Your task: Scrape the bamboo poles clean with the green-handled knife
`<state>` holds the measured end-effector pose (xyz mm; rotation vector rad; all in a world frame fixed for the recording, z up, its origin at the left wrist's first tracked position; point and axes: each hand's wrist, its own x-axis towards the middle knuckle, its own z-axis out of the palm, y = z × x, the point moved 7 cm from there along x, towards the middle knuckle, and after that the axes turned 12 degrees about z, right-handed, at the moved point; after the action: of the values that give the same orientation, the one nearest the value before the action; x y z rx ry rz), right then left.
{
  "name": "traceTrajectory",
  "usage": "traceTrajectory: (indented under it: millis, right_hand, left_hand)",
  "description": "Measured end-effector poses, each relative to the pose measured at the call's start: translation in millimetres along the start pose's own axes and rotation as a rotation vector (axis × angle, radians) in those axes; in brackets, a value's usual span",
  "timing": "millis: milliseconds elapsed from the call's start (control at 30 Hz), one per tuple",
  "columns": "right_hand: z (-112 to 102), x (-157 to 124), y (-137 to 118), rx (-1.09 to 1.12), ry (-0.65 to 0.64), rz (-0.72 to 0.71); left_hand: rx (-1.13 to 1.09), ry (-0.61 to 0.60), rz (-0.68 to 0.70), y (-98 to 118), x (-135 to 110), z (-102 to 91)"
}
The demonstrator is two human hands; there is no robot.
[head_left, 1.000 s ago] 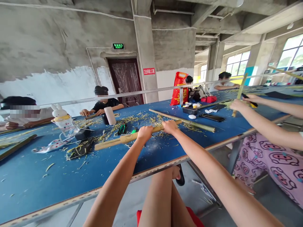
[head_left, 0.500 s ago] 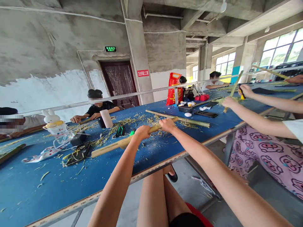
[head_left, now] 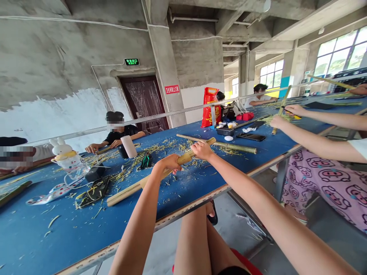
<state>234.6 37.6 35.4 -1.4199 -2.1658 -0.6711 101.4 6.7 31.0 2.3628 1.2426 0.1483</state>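
A split bamboo pole (head_left: 127, 193) lies slantwise before me over the table, its near-left end showing an open groove. My left hand (head_left: 169, 163) is closed over its middle, fingers bent around the far side and partly hidden. Further along, my right hand (head_left: 202, 149) grips the pole close to its upper right end. Behind it on the table rests another bamboo stick (head_left: 235, 147). Green-handled pliers (head_left: 146, 161) lie beyond my left hand, among yellowish bamboo shavings (head_left: 169, 145).
On the blue table (head_left: 71, 229) are a shavings-strewn phone (head_left: 96, 192), a rabbit-topped bottle (head_left: 67, 158), a pale cylinder (head_left: 129, 147) and a black phone (head_left: 250, 136). A metal rail (head_left: 183, 110) runs across. At right a co-worker's hands (head_left: 279, 121) work on bamboo.
My left hand has shifted slightly left along the pole, its wrist raised. The green object beside it no longer shows. My right hand keeps its place. The co-worker's knife hand has moved left.
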Motion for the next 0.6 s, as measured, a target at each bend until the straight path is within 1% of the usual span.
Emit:
traceTrajectory:
  millis: [67, 133, 233, 300, 367, 467, 533, 600]
  right_hand:
    - [-1, 1, -1, 0.001, -0.013, 0.002]
    - [0, 3, 0, 0.002, -0.036, 0.008]
    - [6, 7, 6, 0.009, -0.089, 0.036]
    - [14, 9, 14, 0.015, -0.148, 0.063]
    - [23, 9, 22, 0.022, -0.231, 0.077]
    - [35, 6, 33, 0.025, -0.349, 0.084]
    - [36, 5, 39, 0.008, -0.370, 0.112]
    - [32, 6, 44, -0.023, -0.333, 0.160]
  left_hand:
    - [-0.016, -0.027, -0.013, -2, 0, 0.9]
    - [0.148, -0.004, -0.024, -4, 3, -0.8]
    - [0.499, 0.131, -0.031, -2, 10, -5.0]
    - [0.637, 0.222, -0.040, 1, 14, -4.1]
    - [0.708, 0.283, -0.044, 3, 18, -0.6]
    - [0.777, 0.340, -0.036, 9, 23, 4.2]
    - [0.794, 0.374, -0.028, 14, 24, 5.1]
    - [0.796, 0.397, -0.030, 17, 25, 3.9]
